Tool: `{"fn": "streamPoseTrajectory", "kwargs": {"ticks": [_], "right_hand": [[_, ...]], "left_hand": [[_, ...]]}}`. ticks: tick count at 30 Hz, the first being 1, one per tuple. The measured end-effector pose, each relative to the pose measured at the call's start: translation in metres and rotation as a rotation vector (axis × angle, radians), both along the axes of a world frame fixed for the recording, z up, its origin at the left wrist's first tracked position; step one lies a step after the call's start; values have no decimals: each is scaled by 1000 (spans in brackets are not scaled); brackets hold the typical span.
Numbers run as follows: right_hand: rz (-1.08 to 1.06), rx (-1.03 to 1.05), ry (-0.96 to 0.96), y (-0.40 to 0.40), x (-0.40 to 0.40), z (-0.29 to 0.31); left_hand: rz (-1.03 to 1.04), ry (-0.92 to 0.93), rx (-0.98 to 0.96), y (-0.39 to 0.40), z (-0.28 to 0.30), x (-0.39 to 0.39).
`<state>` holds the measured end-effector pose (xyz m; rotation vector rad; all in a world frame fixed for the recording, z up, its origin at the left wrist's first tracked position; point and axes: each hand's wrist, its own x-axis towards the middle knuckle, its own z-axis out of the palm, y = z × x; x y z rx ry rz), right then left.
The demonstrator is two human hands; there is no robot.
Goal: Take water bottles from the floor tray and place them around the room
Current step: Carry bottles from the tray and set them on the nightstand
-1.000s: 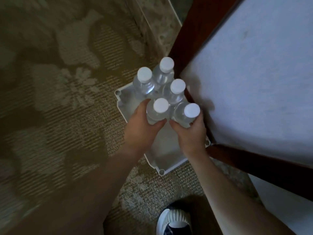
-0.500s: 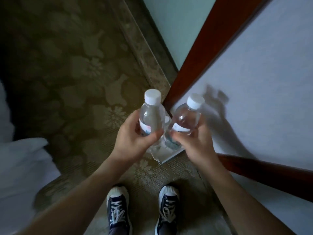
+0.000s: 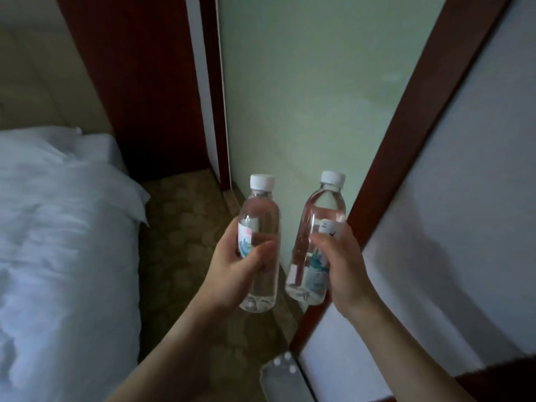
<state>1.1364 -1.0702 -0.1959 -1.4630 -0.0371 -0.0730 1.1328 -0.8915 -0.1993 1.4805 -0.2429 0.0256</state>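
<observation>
Holding one bottle per hand now: left hand [image 3: 236, 274] wrapped around the left bottle [image 3: 259, 245] at label height, right hand [image 3: 338, 265] wrapped around the right bottle [image 3: 317, 242] the same way. Both upright, caps on, side by side with a narrow gap between them, carried at chest level in front of the pale green wall panel [image 3: 304, 97]

Change vs a second ago: both were standing in the floor tray [image 3: 278, 378] with three others, hands just closing on them. Half a second ago they were lifted just above it. Now the view has come up, tray is only a sliver at the bottom edge, white caps of the remaining bottles barely visible

Means pickup is done, carry phase starts. Bed [image 3: 63, 242] is on the left, white wood-framed panel [image 3: 464, 198] on the right. No drop spot visible yet; can't tell where these go
</observation>
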Motion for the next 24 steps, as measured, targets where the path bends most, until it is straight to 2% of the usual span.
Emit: {"fn": "streamPoseTrajectory", "kwargs": {"ticks": [3, 6, 15, 19, 24], "right_hand": [[-21, 64, -72, 20, -10, 64], [-26, 70, -158, 34, -19, 102], [183, 27, -216, 50, -29, 118], [349, 54, -214, 81, -31, 114], [700, 104, -223, 157, -67, 107]], "left_hand": [[38, -65, -11, 14, 62, -10], [52, -92, -55, 22, 99, -20], [217, -92, -61, 44, 125, -73], [442, -43, -86, 65, 125, -115], [813, -6, -96, 101, 126, -201]]}}
